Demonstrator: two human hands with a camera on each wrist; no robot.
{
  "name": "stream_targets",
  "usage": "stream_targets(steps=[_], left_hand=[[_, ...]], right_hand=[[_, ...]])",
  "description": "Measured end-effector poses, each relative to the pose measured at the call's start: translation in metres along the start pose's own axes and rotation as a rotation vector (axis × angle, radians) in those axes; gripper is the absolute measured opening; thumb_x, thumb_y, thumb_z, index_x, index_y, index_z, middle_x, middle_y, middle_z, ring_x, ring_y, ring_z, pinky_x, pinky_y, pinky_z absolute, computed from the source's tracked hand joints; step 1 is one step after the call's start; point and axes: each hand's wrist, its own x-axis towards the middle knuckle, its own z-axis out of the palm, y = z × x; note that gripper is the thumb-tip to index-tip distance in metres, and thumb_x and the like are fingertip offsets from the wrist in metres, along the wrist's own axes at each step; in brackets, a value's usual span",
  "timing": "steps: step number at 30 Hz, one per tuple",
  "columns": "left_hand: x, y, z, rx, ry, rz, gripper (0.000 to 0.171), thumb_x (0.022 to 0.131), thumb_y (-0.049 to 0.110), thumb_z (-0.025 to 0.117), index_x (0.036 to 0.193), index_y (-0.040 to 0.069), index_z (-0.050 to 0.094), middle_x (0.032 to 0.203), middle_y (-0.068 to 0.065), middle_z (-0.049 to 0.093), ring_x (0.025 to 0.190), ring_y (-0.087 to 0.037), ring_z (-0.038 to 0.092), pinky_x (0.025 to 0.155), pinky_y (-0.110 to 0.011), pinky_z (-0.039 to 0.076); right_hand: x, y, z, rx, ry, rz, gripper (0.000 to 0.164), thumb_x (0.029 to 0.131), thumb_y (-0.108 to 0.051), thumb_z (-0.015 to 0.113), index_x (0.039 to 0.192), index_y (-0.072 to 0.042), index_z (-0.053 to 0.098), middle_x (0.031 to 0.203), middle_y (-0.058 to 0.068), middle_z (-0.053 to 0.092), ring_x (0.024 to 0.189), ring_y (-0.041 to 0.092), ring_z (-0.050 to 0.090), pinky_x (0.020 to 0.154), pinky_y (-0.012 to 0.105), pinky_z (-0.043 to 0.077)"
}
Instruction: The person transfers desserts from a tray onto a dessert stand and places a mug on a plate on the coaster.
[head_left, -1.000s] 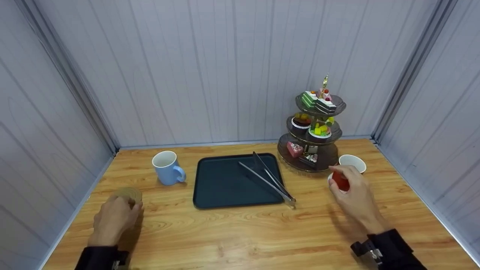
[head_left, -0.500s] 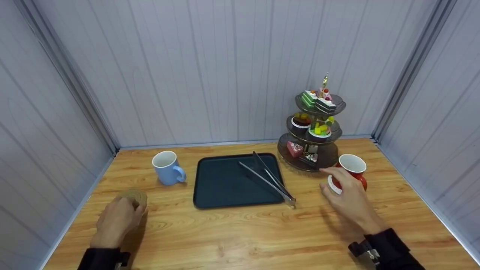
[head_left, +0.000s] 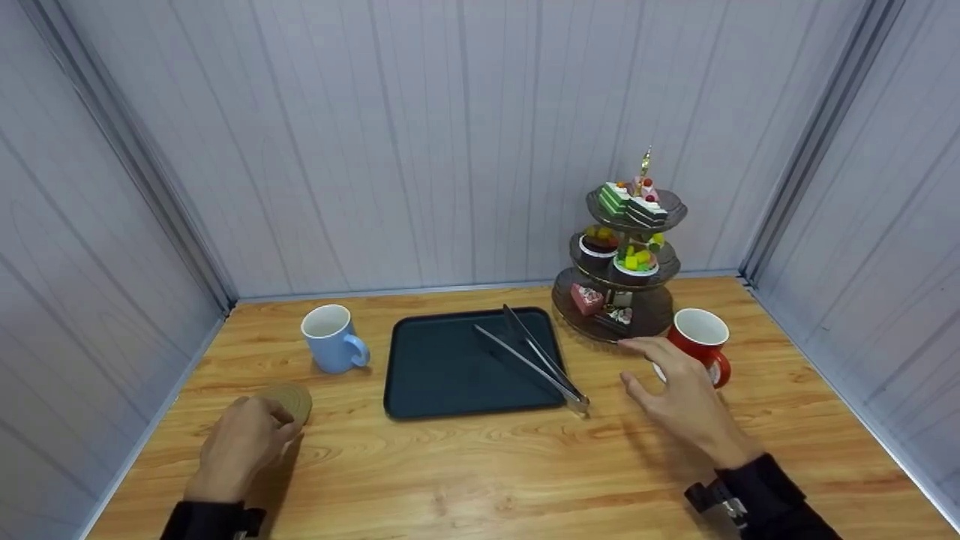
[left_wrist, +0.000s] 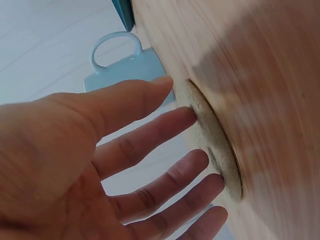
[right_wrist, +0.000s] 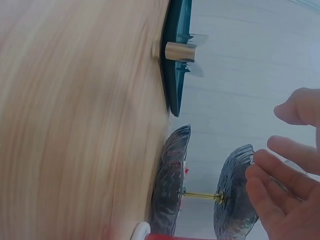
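Observation:
My left hand (head_left: 244,442) lies over a round tan coaster (head_left: 298,401) at the table's front left, its fingertips on the coaster. In the left wrist view the fingers (left_wrist: 150,137) are fairly straight and spread, and the thumb stands apart from the coaster. A light-blue mug (head_left: 328,345) stands just behind it. My right hand (head_left: 679,397) hovers with fingers and thumb apart and nothing between them. Directly behind it stands a red mug (head_left: 686,346), white inside, with its handle to the right. A white round edge (head_left: 659,373) shows at the mug's base, partly hidden by the hand.
A dark tray (head_left: 442,367) lies mid-table, with metal tongs (head_left: 536,360) across its right side, their end overhanging the front corner. A three-tier stand (head_left: 649,304) with cake slices and cupcakes stands at the back right. Grey panel walls (head_left: 420,150) close in the back and sides.
My left hand has slid the coaster to the right and slightly nearer. My right hand has drawn away from the red mug to the left, its fingers spreading. The mug now shows more fully.

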Motion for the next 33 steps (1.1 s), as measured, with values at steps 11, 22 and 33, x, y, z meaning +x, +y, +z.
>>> stream_targets(steps=[11, 22, 33], left_hand=[[-0.004, 0.005, 0.007, -0.036, 0.05, 0.125, 0.008, 0.087, 0.013, 0.085, 0.095, 0.011, 0.085, 0.11, -0.019, 0.073, 0.098, -0.032, 0.069, 0.08, -0.049, 0.058], [-0.003, 0.016, 0.009, -0.091, -0.02, 0.133, 0.016, 0.082, 0.0, 0.083, 0.083, 0.016, 0.083, 0.095, -0.006, 0.075, 0.088, -0.023, 0.062, 0.074, -0.037, 0.05], [-0.007, 0.029, 0.015, -0.118, -0.083, 0.103, 0.026, 0.081, -0.008, 0.075, 0.078, 0.018, 0.082, 0.093, -0.001, 0.077, 0.084, -0.019, 0.06, 0.07, -0.032, 0.047]], right_hand=[[0.005, -0.013, 0.003, 0.025, -0.03, -0.05, 0.049, 0.089, -0.017, 0.086, 0.136, -0.016, 0.072, 0.135, -0.004, 0.072, 0.127, 0.017, 0.069, 0.11, 0.019, 0.046], [0.008, -0.022, 0.009, 0.026, -0.061, -0.085, 0.051, 0.088, -0.018, 0.086, 0.137, -0.016, 0.072, 0.137, -0.003, 0.072, 0.127, 0.018, 0.069, 0.111, 0.028, 0.051], [0.01, -0.036, 0.017, 0.072, -0.109, -0.115, 0.053, 0.088, -0.018, 0.087, 0.138, -0.014, 0.071, 0.137, 0.0, 0.072, 0.127, 0.02, 0.07, 0.107, 0.045, 0.057]])
